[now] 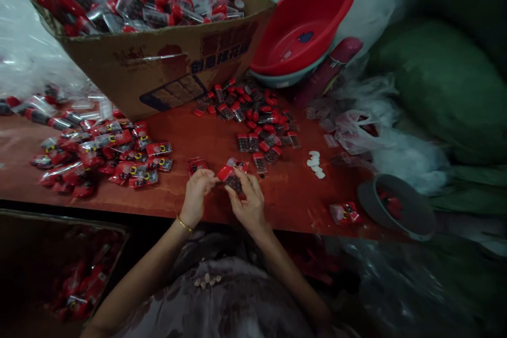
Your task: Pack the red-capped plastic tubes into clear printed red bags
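My right hand (pixel 250 202) grips a small clear container with dark contents and a red cap (pixel 233 182) between thumb and fingers. At the red end of it, my left hand (pixel 197 196) is closed in a pinch, its fingertips against the cap's edge. A red printed packet (pixel 197 165) lies just beyond my left hand. Behind my right fingers, another red printed packet (pixel 242 166) is partly covered. Loose small containers with dark contents and red caps (pixel 253 142) are heaped farther back on the reddish table (pixel 206 137).
A cardboard box (pixel 166 71) full of red-capped containers stands behind. Finished-looking red packets (pixel 106 153) pile up left. To the right are red basin (pixel 304 26), flask (pixel 332 66), white pieces (pixel 315 163), grey bowl (pixel 396 206) and plastic bags (pixel 372 132). A lower box (pixel 114 269) holds packets.
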Demonstrator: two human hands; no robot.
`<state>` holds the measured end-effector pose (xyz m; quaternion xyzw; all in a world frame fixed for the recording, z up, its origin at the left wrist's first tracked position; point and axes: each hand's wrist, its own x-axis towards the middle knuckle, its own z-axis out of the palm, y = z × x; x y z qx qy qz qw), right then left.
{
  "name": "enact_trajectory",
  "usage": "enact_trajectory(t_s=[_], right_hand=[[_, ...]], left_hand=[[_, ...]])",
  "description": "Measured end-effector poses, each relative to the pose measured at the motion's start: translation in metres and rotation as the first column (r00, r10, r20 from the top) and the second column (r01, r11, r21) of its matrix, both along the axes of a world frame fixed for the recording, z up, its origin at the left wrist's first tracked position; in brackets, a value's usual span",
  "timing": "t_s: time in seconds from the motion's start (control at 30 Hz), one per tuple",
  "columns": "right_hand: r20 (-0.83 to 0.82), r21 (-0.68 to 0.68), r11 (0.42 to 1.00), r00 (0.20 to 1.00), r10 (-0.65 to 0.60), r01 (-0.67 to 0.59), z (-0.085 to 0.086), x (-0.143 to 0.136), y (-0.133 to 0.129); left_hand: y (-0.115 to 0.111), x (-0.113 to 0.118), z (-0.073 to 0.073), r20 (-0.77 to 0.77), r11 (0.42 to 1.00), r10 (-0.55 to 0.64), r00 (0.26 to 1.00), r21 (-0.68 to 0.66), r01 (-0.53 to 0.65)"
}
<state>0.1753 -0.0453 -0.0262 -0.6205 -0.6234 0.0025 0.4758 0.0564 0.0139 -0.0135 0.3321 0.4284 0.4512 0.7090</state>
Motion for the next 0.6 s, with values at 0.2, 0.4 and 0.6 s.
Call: enact_trajectory(t_s=[0.2, 0.4, 0.6], right_hand=[[0.013, -0.190, 0.980, 0.998, -0.056, 0.057, -0.029, 0.014, -0.015], [0.225, -0.233, 0.962, 0.970, -0.087, 0.140, -0.045, 0.037, -0.027], [0.275, -0.269, 0.952, 0.959, -0.066, 0.142, -0.042, 0.038, -0.024]], left_hand=[[0.037, -0.008, 0.001, -0.716, 0.828, 0.160, 0.680, 0.472, 0.302], [0.079, 0.045, 0.008, -0.936, 0.388, 0.260, 0.237, 0.326, 0.862], [0.095, 0.078, 0.005, -0.959, 0.371, 0.001, 0.284, 0.264, 0.890]])
